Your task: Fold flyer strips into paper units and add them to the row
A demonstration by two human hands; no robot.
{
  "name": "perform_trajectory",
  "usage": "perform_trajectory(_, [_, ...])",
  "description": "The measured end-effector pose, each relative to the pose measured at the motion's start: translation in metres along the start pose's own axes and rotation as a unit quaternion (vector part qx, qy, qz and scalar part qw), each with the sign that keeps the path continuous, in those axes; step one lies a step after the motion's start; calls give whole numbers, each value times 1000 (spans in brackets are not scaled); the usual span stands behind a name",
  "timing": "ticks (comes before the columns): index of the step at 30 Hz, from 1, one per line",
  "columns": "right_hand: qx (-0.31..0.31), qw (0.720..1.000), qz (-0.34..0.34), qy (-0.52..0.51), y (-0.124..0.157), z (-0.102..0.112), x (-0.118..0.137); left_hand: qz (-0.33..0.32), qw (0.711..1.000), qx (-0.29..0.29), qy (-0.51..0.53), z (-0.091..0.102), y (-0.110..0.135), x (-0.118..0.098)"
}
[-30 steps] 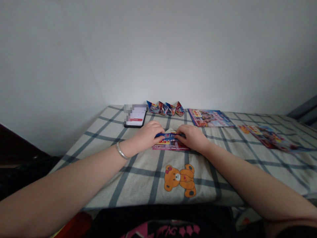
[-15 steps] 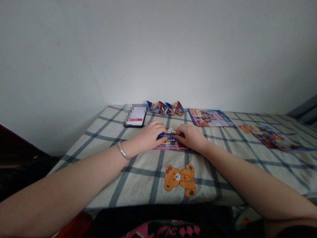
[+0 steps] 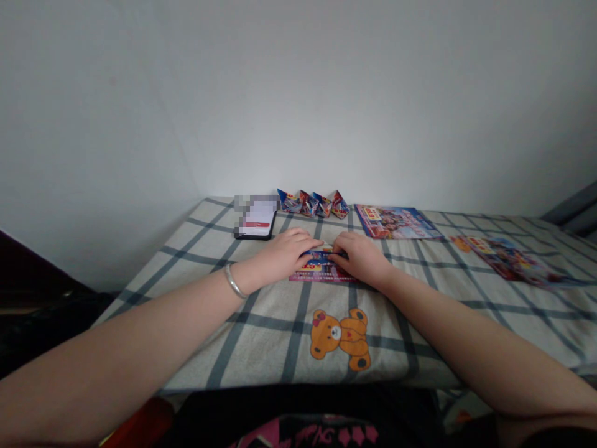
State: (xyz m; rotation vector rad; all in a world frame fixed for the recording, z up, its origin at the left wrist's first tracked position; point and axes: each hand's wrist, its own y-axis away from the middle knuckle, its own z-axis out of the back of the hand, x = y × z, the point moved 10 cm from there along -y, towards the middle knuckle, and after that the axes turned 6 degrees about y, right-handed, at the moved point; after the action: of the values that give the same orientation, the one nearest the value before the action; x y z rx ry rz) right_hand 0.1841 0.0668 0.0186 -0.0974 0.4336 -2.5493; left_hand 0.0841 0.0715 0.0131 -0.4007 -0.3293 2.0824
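Note:
A printed paper flyer (image 3: 317, 275), blue, red and pink, lies on the checked cloth in front of me with its far edge folded over. My left hand (image 3: 286, 254), with a silver bangle on the wrist, grips the left part of the fold. Its index finger reaches along the far side of the paper. At the right part of the fold, my right hand (image 3: 357, 256) pinches the paper between thumb and bent fingers. The paper under both palms is hidden.
A phone (image 3: 257, 218) with a lit screen lies at the back left. Beside it along the wall stand several folded paper shapes (image 3: 312, 204). Two more flyers lie to the right, one flat flyer (image 3: 396, 223) nearer the wall and another flyer (image 3: 513, 261) farther right.
My left thumb has drawn back off the flyer's front, and the left index finger now stretches farther right along the fold. More of the flyer's print shows. The right hand is nearly still.

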Motion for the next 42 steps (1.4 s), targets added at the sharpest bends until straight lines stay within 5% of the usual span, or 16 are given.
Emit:
perform_trajectory(12, [-26, 998, -43, -24, -2, -3, -27, -54, 997, -13, -45, -1, 6, -12])
perform_trajectory(24, [-31, 997, -62, -38, -2, -1, -33, -113, 992, 51, -28, -2, 7, -32])
perform_trajectory(28, [-53, 998, -30, -29, 1, 6, -31, -128, 990, 47, -42, 0, 9, -38])
perform_trajectory(35, [-64, 989, 132, -18, 11, 20, 4, -107, 988, 55, -93, -1, 10, -39])
perform_trajectory(42, [-44, 986, 158, 14, 14, 16, 16, -90, 987, 45, -124, 1, 11, -41])
